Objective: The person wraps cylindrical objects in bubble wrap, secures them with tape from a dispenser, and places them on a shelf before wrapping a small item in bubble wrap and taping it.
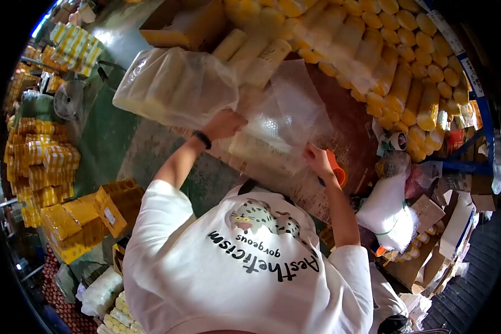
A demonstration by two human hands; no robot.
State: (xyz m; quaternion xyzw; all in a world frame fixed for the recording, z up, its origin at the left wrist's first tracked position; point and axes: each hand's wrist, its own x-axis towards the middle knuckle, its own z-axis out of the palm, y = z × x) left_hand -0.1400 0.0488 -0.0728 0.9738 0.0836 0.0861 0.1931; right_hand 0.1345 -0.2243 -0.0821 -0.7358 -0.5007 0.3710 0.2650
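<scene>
A large clear plastic bag (pixel 289 108) is spread in front of me over pale cylindrical rolls. My left hand (pixel 226 123), with a black band at its wrist, is closed on the film at the bag's left side. My right hand (pixel 318 160) pinches the lower right edge of the film. Right beside that wrist sits an orange ring-shaped object (pixel 338 168). To the left of the bag, next to my left hand, lies a filled clear bag (pixel 172 89) of pale rolls. More pale rolls (pixel 253 53) lie just beyond it.
Yellow-wrapped rolls (pixel 395 50) are stacked at the back right beside a blue metal frame (pixel 479 133). An open cardboard box (pixel 183 25) stands at the back. Taped yellow cartons (pixel 78 222) and a fan (pixel 68 100) are on the left. A white bundle (pixel 387 211) lies at right.
</scene>
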